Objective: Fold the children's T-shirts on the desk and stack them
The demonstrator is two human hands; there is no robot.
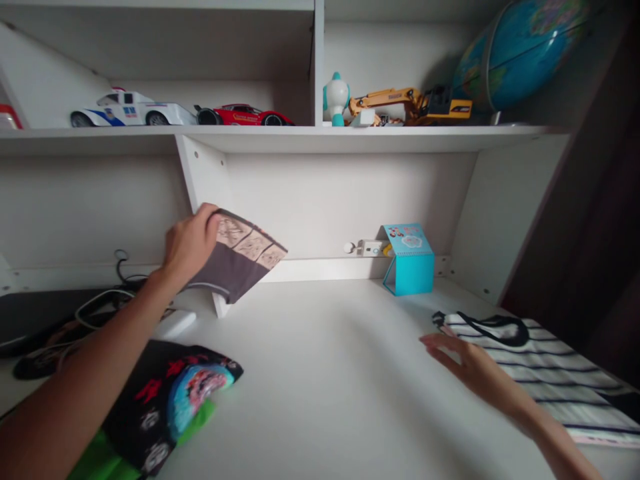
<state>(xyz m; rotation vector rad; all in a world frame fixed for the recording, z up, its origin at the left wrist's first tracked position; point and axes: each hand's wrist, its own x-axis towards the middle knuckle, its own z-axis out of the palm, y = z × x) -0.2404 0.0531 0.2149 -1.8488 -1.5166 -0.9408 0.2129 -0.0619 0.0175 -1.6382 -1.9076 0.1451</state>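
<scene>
My left hand (pixel 193 240) is raised over the desk, closed on one edge of a pair of dark underpants (pixel 240 260) with a beige printed panel. The cloth hangs off to the right of my fingers. Below that arm lies a folded black and green garment (pixel 165 393) with a bright round print and red stars. On the right, my right hand (pixel 463 360) holds nothing, its fingers stretched out to the left. It is over or beside the near left edge of a black-and-white striped shirt (pixel 545 373), which lies flat; contact cannot be made out.
A turquoise desk calendar (pixel 410 263) stands at the back by a power socket (pixel 373 248). Cables (pixel 95 310) and a black device (pixel 40 317) lie at left. Overhead, the shelf (pixel 270 140) bears toy cars (pixel 133 110), a toy excavator (pixel 415 103) and a globe (pixel 520 53).
</scene>
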